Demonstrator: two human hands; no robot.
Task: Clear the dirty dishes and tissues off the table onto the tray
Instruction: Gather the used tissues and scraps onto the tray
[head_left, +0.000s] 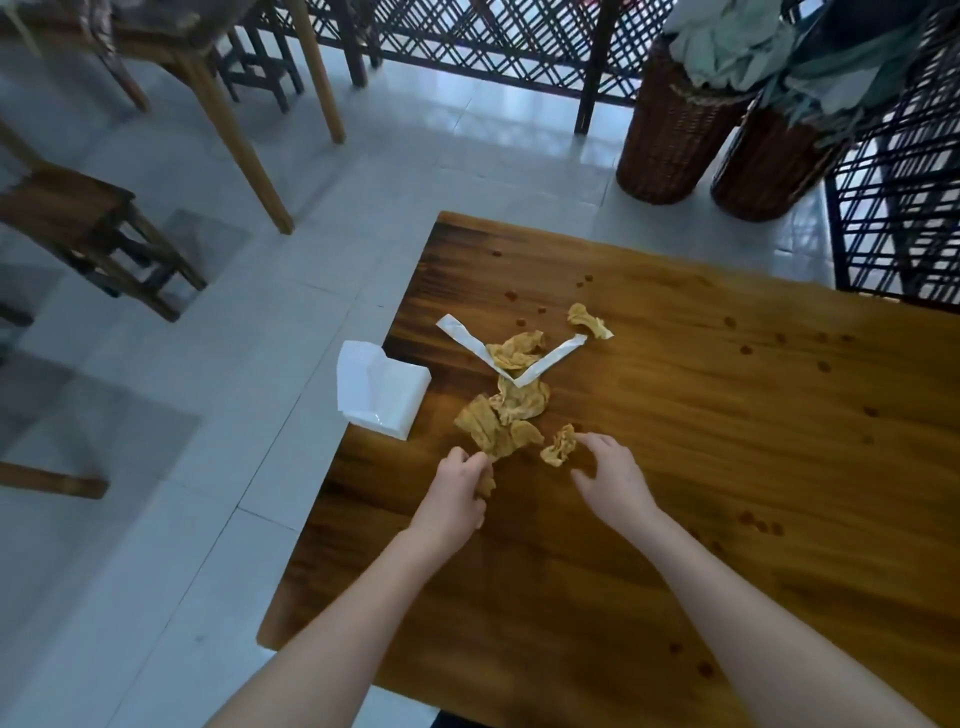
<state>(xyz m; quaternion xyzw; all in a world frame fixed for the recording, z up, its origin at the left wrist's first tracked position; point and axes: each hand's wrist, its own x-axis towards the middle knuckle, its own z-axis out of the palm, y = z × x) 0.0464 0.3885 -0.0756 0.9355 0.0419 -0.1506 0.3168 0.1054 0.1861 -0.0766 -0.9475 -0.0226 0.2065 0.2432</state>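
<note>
While L hand (457, 496) fingers pinch stained tissue (492, 435), R hand (613, 478) fingers spread wide by small wad (559, 446).

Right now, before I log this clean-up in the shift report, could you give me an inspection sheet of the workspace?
Surface: brown wooden table, dotted with small dark sauce spots.
Job's things: crumpled yellow-stained tissues heaped near the left edge; lone tissue farther back; no dishes or tray seen.
Clutter: two white paper strips forming a V over the heap; white tissue pack overhanging the table's left edge.
Hands: left hand grips a stained tissue; right hand open, beside a small crumpled tissue.
Cables: nothing seen.
Surroundings: pale tiled floor, wooden stools, dark lattice screen, two wicker baskets.
</note>
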